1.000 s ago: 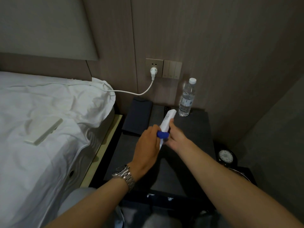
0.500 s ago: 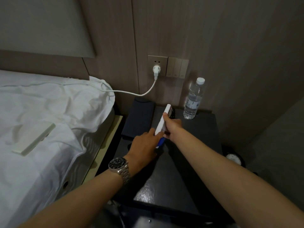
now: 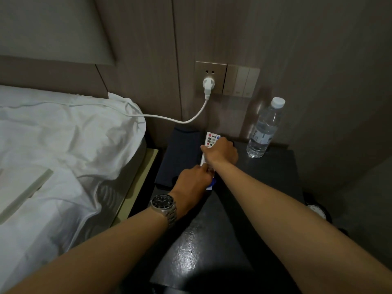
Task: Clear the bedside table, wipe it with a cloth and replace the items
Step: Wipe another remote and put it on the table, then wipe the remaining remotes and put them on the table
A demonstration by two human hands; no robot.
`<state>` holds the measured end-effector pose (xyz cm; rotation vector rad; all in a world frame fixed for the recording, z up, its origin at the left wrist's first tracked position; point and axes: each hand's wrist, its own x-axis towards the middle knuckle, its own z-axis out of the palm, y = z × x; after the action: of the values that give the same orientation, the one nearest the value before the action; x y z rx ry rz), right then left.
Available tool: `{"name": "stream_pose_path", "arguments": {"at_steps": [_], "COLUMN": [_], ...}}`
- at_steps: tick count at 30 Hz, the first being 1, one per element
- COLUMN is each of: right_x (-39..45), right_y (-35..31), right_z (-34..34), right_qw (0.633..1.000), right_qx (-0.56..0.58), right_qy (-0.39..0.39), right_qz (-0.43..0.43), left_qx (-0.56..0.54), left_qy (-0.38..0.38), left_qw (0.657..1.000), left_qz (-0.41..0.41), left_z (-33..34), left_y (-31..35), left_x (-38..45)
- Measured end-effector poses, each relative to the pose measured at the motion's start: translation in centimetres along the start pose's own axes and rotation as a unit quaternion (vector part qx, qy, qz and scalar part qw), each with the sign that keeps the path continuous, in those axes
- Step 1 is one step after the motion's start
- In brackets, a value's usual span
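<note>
Bed [image 3: 53, 145] — white sheets, at far left; a flat pale item on it, cut by the frame edge, could not be identified.

Dark folded cloth [image 3: 180, 158] — lay on the left rear of the bedside table [image 3: 275, 187], just beside the remote.

Left hand [image 3: 192, 181] — fingers curled on the near end of the remote, beside a blue part [image 3: 212, 183] mostly hidden by the hand.

Remote [image 3: 212, 139] — white, coloured buttons up; long axis ran from near to far toward the wall, far end just short of it. Whether it rested flat on the table could not be told. Both hands were on it, the right farther along.

Right hand [image 3: 221, 152] — clamped over the middle, covering most of the body.

Water bottle [image 3: 264, 129] — upright at rear right, apart from the hands.

Round object [image 3: 316, 210] — low at right, mostly hidden by the forearm.
</note>
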<state>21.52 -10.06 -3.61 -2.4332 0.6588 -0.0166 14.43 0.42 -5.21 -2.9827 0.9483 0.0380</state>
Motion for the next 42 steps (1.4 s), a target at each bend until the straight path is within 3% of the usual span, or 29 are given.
{"name": "stream_pose_path", "arguments": {"at_steps": [8, 13, 20, 25, 28, 31, 42], "right_x": [2.2, 2.7, 2.8, 2.1, 1.5, 0.7, -6.8], "right_y": [0.2, 0.9, 3.8, 5.6, 6.8, 7.0, 0.4], "right_z": [1.4, 0.7, -0.3, -0.8, -1.0, -1.1, 0.3], "right_qw": [0.993, 0.99, 0.987, 0.988, 0.986, 0.985, 0.954], "right_qx": [-0.103, -0.109, -0.108, -0.136, -0.156, -0.145, -0.034], "right_qy": [-0.009, -0.019, 0.04, 0.024, 0.007, 0.038, 0.074], "right_qz": [-0.058, -0.083, -0.108, -0.068, -0.064, -0.082, -0.288], "left_qx": [-0.02, -0.031, -0.032, -0.04, -0.065, -0.089, -0.175], "left_qy": [-0.016, -0.003, -0.011, -0.014, 0.0, 0.043, 0.16], "left_qw": [1.0, 0.999, 0.998, 0.997, 0.996, 0.993, 0.941], "left_qz": [-0.007, -0.03, -0.051, -0.057, -0.053, -0.058, -0.243], "left_z": [1.4, 1.7, 1.5, 1.3, 0.6, -0.4, -4.5], "left_y": [-0.9, -1.0, -0.7, -0.7, -0.5, -0.6, -5.2], "left_x": [1.8, 1.6, 1.5, 1.4, 0.8, -0.2, -6.5]}}
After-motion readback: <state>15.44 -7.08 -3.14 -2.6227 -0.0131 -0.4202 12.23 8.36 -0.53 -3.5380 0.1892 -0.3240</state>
